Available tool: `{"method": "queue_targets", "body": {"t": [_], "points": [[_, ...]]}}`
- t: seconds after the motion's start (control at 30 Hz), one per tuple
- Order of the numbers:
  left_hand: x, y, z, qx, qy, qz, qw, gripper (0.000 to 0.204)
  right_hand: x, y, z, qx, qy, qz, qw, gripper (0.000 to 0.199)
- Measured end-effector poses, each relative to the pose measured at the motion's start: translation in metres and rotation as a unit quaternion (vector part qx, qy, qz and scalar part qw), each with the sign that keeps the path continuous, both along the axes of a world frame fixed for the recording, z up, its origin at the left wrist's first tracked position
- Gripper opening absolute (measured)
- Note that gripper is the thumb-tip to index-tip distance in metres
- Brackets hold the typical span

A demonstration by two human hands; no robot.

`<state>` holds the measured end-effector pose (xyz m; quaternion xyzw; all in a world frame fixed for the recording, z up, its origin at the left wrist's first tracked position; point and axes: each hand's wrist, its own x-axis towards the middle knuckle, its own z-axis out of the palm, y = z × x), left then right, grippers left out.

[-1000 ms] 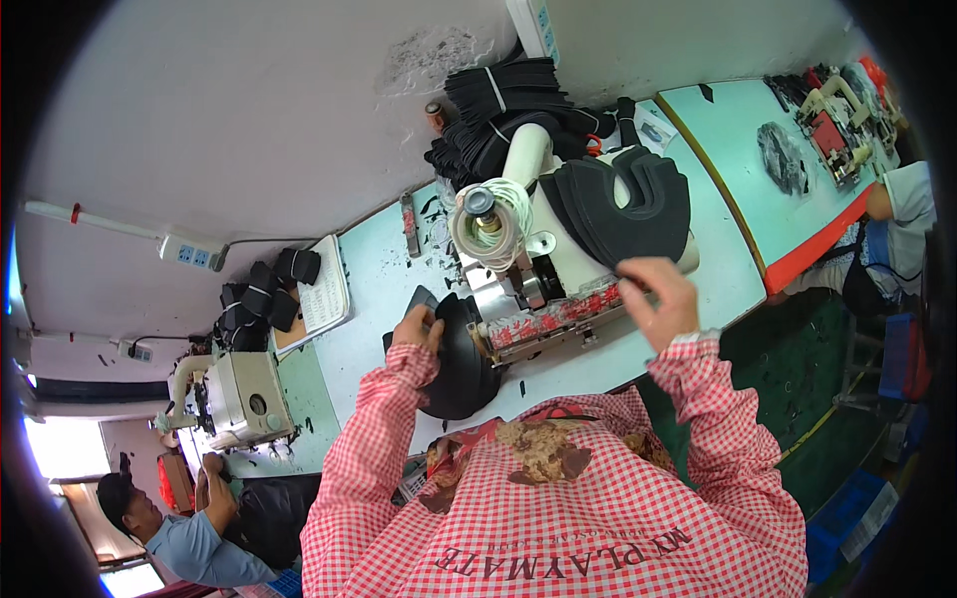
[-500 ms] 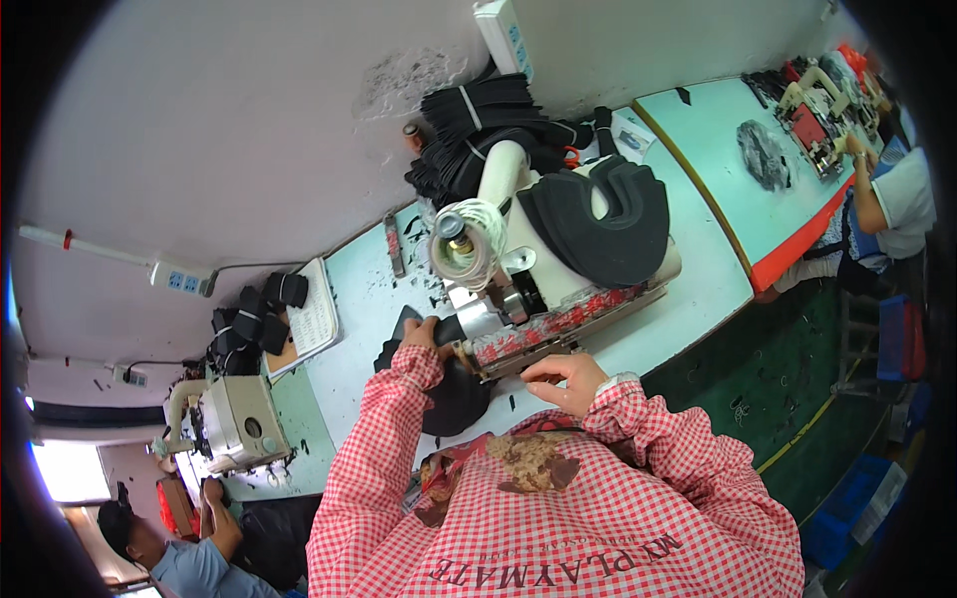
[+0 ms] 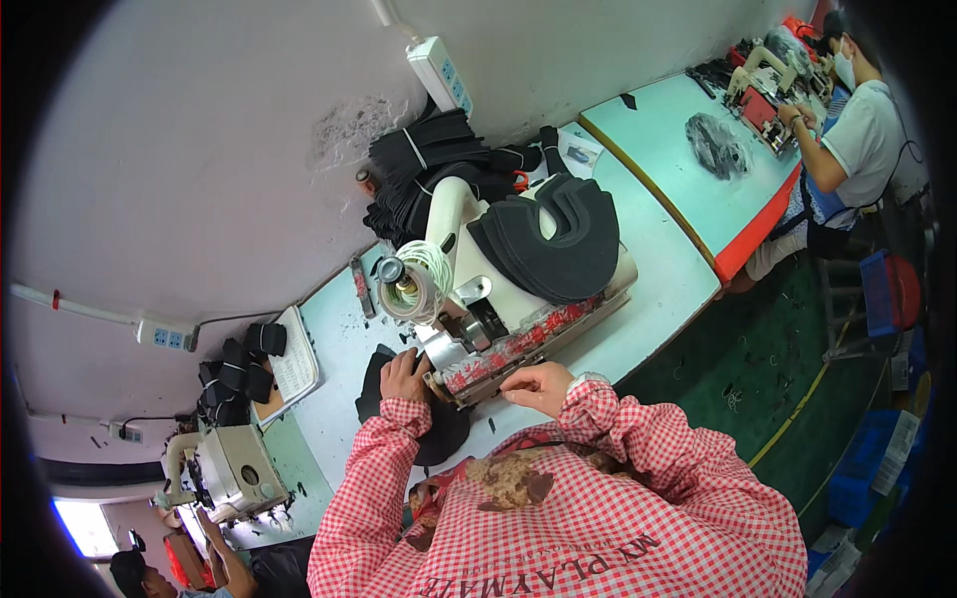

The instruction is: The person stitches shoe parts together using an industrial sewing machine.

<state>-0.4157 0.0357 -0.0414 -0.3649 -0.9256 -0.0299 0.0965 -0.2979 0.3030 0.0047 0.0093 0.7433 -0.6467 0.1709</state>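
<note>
My left hand (image 3: pixel 404 380) is closed on a black, soft-looking flat piece (image 3: pixel 442 436) at the left end of a cream sewing machine (image 3: pixel 619 270). Part of that piece lies under the hand, and its edge by the machine is hidden. My right hand (image 3: pixel 539 388) hovers at the machine's front edge, fingers loosely bent and pointing left, with nothing visible in them. On top of the machine rests a stack of black U-shaped pieces (image 3: pixel 573 249). White cord (image 3: pixel 431 264) is coiled around the machine's knob end.
Bundled black strips (image 3: pixel 429 149) are piled behind the machine against the wall. A notebook (image 3: pixel 295 359) and black rolls (image 3: pixel 234 371) lie farther left, near another machine (image 3: pixel 239 473). Co-workers sit at both sides. Blue crates (image 3: pixel 865 468) stand on the green floor.
The view has shifted, so the scene sits farther left and the right co-worker shows more. My left hand's fingers now lie lower over the black piece; my right hand stays by the machine's front.
</note>
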Motion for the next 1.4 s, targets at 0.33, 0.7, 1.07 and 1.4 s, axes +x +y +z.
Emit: {"method": "queue_targets", "body": {"t": [0.33,0.7,1.07,1.4], "points": [[-0.014,-0.016,0.072,0.024,-0.479,0.166,0.862,0.018,0.001,0.000,0.014,-0.046,-0.008,0.026,0.999,0.025],[0.006,0.059,0.087,0.171,-0.308,0.153,0.923,0.029,-0.031,-0.048,0.019,-0.104,-0.097,-0.101,0.985,0.031],[-0.020,0.061,0.107,0.238,-0.671,0.119,0.692,0.029,-0.035,-0.019,0.048,-0.049,-0.050,-0.109,0.992,0.026],[-0.033,0.036,0.109,0.066,-0.676,-0.018,0.734,0.023,-0.025,-0.038,0.044,0.047,0.020,-0.100,0.994,0.022]]}}
